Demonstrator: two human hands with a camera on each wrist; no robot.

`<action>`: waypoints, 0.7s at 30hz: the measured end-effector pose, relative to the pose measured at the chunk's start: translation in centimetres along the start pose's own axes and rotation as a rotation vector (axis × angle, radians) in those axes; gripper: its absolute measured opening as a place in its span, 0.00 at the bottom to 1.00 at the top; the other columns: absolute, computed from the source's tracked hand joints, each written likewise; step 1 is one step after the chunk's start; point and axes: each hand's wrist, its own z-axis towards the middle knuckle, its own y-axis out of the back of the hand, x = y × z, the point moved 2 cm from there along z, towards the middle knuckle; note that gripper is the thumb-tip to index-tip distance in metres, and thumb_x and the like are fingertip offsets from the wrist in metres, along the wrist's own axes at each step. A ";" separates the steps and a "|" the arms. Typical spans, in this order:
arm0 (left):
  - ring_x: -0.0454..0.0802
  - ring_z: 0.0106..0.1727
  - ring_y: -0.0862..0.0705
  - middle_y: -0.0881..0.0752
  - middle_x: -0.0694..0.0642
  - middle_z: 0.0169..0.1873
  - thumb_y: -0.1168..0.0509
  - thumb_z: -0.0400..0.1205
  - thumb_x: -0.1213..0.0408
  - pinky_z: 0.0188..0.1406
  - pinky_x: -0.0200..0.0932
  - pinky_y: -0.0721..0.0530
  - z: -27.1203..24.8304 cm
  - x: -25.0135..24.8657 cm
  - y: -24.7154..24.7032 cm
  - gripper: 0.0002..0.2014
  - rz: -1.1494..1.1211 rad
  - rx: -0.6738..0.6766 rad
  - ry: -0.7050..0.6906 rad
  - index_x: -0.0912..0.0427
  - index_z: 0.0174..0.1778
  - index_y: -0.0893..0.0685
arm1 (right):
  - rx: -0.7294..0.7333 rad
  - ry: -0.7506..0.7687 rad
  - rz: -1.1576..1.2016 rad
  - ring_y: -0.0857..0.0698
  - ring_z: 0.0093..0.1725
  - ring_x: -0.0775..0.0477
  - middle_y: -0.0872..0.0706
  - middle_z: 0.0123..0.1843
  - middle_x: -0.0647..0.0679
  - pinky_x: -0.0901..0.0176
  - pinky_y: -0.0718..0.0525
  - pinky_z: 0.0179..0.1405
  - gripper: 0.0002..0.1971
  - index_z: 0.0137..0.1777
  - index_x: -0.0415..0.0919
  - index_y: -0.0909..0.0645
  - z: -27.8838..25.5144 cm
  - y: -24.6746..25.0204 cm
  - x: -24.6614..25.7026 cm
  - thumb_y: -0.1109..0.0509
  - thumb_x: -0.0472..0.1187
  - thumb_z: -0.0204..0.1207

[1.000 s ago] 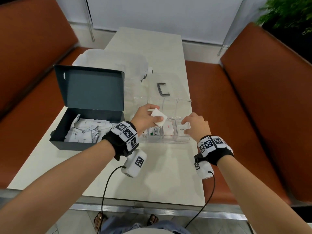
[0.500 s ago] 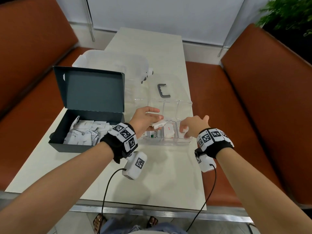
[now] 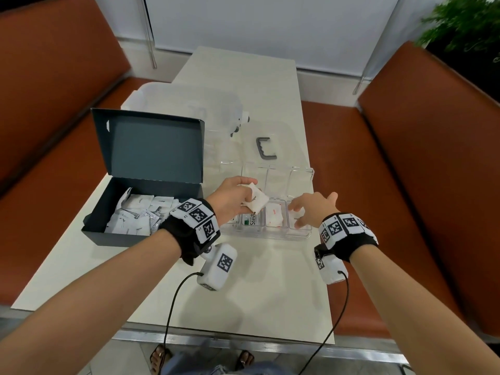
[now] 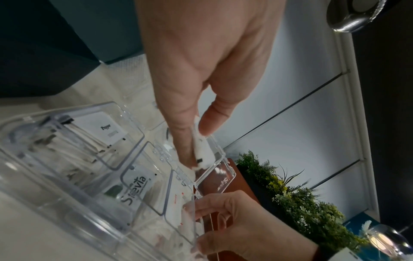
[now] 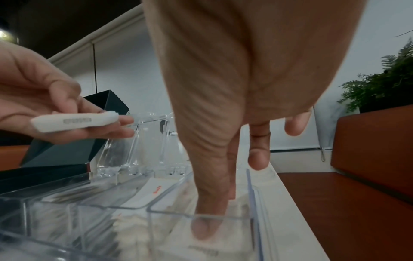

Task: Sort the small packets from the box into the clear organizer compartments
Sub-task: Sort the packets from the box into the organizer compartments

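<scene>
Left hand: the left hand pinches 1 white packet between thumb and fingers, held above the clear organizer, over its middle compartments; the packet touches nothing else.
Held packet: flat, white, with small grey print; the right wrist view shows it edge-on, lying across the fingertips with the thumb on top.
Right hand: the right hand reaches down into the rightmost compartment; its fingers are extended and press on the white packets lying there, curled round nothing.
Organizer: a clear plastic tray with a row of 4 compartments, standing on the pale surface just right of the box, its hinged clear lids raised at the far side.
Compartment contents: 1 compartment holds packets marked "Pepper", the next holds packets marked "Stevia", the next holds white packets with red print.
Box: a dark cardboard box with its lid standing open, at the left of the surface; a loose heap of small white packets lies inside.
Other items: a grey C-shaped handle lies on the surface beyond the organizer; a translucent container stands behind the box.
Surroundings: brown benches flank the surface; a green plant stands at the far right.
</scene>
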 end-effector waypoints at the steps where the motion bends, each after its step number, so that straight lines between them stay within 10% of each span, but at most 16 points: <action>1: 0.64 0.66 0.22 0.26 0.71 0.71 0.47 0.82 0.87 0.54 0.53 0.16 0.0 0.0 0.0 0.24 0.001 0.011 -0.005 0.67 0.73 0.26 | 0.001 -0.001 0.017 0.22 0.62 0.50 0.16 0.63 0.60 0.41 0.42 0.63 0.23 0.66 0.58 0.21 0.0 0.0 0.0 0.22 0.47 0.71; 5: 0.64 0.65 0.20 0.25 0.74 0.70 0.41 0.81 0.87 0.61 0.49 0.19 -0.2 0.0 -0.1 0.26 0.008 0.024 -0.040 0.67 0.75 0.30 | -0.102 0.001 0.032 0.27 0.52 0.53 0.16 0.63 0.60 0.48 0.46 0.51 0.20 0.65 0.59 0.20 -0.7 0.2 -0.1 0.24 0.48 0.73; 10: 0.61 0.55 0.14 0.17 0.68 0.53 0.34 0.79 0.85 0.48 0.46 0.10 -0.4 0.1 0.2 0.22 -0.016 -0.006 -0.105 0.70 0.69 0.26 | -0.437 0.042 0.274 0.23 0.41 0.61 0.12 0.49 0.62 0.53 0.51 0.39 0.06 0.52 0.60 0.16 -2.2 1.4 0.8 0.33 0.51 0.80; 15: 0.54 0.41 0.12 0.14 0.62 0.42 0.32 0.78 0.83 0.42 0.41 0.09 -0.2 -0.1 0.0 0.17 -0.033 -0.009 -0.168 0.70 0.63 0.21 | -0.403 0.131 0.746 0.15 0.42 0.59 0.11 0.45 0.58 0.60 0.22 0.50 0.11 0.59 0.51 0.15 -4.0 2.8 3.4 0.33 0.49 0.81; 17: 0.51 0.38 0.13 0.14 0.61 0.40 0.31 0.77 0.82 0.40 0.38 0.10 -0.3 -0.3 -0.2 0.15 -0.003 -0.018 -0.203 0.68 0.58 0.18 | -0.384 0.141 0.917 0.13 0.39 0.58 0.09 0.44 0.52 0.71 0.20 0.41 0.10 0.58 0.47 0.14 -4.5 3.1 3.8 0.32 0.45 0.80; 21: 0.49 0.40 0.13 0.13 0.62 0.45 0.28 0.77 0.78 0.42 0.37 0.11 -0.3 -0.6 -0.7 0.14 -0.012 -0.022 -0.282 0.67 0.57 0.17 | -0.345 0.084 1.183 0.13 0.36 0.52 0.10 0.39 0.40 0.62 0.18 0.42 0.07 0.52 0.39 0.14 -5.0 3.4 3.9 0.26 0.36 0.75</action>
